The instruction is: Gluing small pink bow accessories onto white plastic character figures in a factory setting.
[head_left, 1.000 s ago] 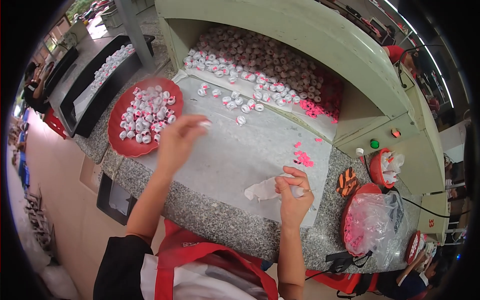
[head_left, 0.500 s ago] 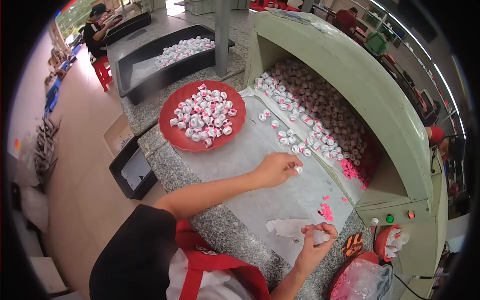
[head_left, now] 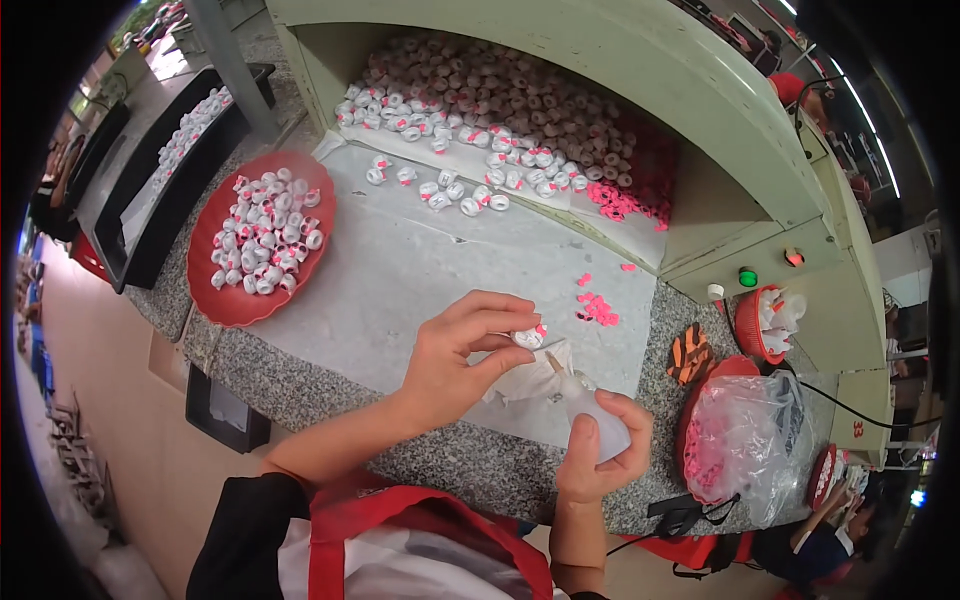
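Note:
Between the fingertips of my left hand (head_left: 445,365) is a small white ring-like piece (head_left: 528,338) with a pink patch on it. My right hand (head_left: 615,460) is wrapped round a translucent white squeeze bottle (head_left: 598,425). The bottle's thin nozzle tilts up toward the piece and ends just below it; I cannot tell whether they touch. Under both hands a crumpled white cloth (head_left: 515,383) lies on the white sheet (head_left: 380,270). Beyond them is a small cluster of loose pink bits (head_left: 598,310).
A red plate (head_left: 212,303) heaped with white-and-pink pieces stands at left, beside a black tray (head_left: 120,255). The pale green machine (head_left: 740,150) spans the far side, its opening full of pieces. At right are a red basket (head_left: 745,328) and a plastic bag (head_left: 755,430).
My view has turned to the right. My left hand has brought the white piece close to my right hand. The squeeze bottle is now raised, nozzle toward the piece.

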The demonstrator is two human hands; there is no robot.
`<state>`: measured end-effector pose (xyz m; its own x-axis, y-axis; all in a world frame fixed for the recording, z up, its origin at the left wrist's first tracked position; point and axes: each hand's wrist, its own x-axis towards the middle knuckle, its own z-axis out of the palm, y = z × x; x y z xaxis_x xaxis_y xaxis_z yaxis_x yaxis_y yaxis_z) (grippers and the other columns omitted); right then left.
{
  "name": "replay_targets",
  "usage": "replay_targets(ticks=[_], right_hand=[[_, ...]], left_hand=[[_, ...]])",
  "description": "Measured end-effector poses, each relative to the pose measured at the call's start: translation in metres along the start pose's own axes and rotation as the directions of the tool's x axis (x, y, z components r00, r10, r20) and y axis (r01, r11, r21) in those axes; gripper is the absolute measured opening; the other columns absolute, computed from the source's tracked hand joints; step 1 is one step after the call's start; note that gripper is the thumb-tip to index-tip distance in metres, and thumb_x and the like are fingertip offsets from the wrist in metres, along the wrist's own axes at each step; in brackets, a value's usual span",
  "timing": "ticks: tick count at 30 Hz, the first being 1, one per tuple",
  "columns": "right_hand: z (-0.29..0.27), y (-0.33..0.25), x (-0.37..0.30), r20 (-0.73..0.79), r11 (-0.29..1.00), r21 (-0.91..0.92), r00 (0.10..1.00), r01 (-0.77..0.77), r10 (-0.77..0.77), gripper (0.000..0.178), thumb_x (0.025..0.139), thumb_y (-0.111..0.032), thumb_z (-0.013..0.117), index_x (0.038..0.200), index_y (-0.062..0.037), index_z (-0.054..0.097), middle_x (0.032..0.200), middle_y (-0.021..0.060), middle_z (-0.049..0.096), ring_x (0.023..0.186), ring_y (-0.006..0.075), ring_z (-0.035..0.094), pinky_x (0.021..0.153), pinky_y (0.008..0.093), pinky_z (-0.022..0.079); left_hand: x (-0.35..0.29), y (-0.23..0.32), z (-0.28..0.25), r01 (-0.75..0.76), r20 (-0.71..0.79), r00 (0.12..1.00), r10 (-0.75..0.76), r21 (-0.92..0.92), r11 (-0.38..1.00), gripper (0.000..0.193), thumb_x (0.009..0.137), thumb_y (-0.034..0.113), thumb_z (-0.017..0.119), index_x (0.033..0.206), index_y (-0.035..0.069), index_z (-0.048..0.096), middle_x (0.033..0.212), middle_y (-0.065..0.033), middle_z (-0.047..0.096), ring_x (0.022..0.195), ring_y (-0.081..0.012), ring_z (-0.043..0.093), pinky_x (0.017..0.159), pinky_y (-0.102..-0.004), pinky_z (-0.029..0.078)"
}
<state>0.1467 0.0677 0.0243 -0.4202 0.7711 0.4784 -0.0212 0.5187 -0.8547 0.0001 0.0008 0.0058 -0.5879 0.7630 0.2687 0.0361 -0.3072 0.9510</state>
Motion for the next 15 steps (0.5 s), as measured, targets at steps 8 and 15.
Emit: replay_targets(ticks=[8,15], right_hand=[[0.0034,-0.0005,-0.0032,0.094,0.996,-0.059,0.993,0.073,-0.067,0.019,0.072,-0.006,0.058,0.089,0.0015,0.054,0.083,0.0086,0.056,0.073,0.0133,0.053,0.066,0.0229,0.042],[0.0039,0.0026,-0.0014,0.114,0.996,-0.042,0.991,0.077,-0.072,0.018,0.073,-0.007,0.058,0.088,0.0016,0.054,0.083,0.0090,0.056,0.072,0.0128,0.053,0.065,0.0220,0.042]], left_hand=[[-0.0051,-0.0008,-0.0030,0.080,-0.050,0.996,-0.077,0.051,0.996,0.033,0.071,-0.008,0.061,0.102,-0.002,0.053,0.100,-0.0107,0.052,0.092,-0.0177,0.055,0.078,-0.0276,0.051],[-0.0040,-0.0025,-0.0037,0.019,-0.035,0.999,-0.016,0.107,0.994,0.033,0.070,-0.008,0.062,0.101,-0.002,0.054,0.100,-0.0111,0.052,0.091,-0.0177,0.056,0.078,-0.0275,0.051]])
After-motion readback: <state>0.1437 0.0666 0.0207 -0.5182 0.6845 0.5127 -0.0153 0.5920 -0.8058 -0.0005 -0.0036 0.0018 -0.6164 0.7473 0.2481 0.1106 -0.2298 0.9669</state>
